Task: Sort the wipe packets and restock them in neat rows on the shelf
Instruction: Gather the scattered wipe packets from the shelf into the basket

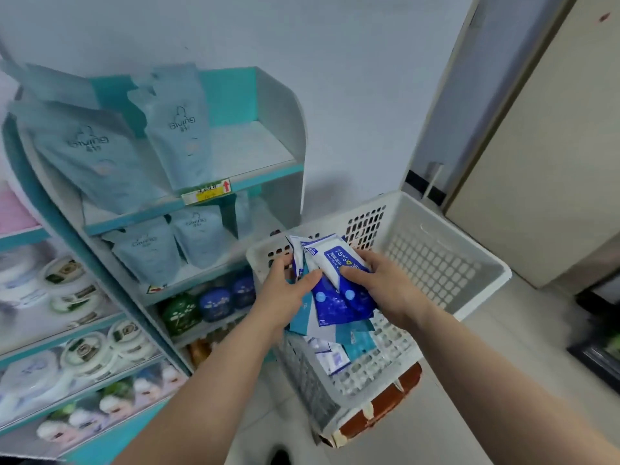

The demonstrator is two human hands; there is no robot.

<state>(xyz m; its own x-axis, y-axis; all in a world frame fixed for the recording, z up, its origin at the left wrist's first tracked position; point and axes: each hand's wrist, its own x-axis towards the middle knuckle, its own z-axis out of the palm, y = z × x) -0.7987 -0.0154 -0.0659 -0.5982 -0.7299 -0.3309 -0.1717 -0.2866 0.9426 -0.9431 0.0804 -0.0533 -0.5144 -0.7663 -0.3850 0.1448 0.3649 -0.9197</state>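
While the shelf (265,177) is seen at ten o'clock, the left hand (285,293) is curled round a bundle of wipe packets (339,303) at centre; the top packet (330,260) is gripped by the right hand (385,290), above the basket (469,243) at four o'clock.

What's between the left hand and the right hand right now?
In the head view, a fanned bunch of blue-and-white plastic wipe packets sits between left hand and right hand, both gripping it.
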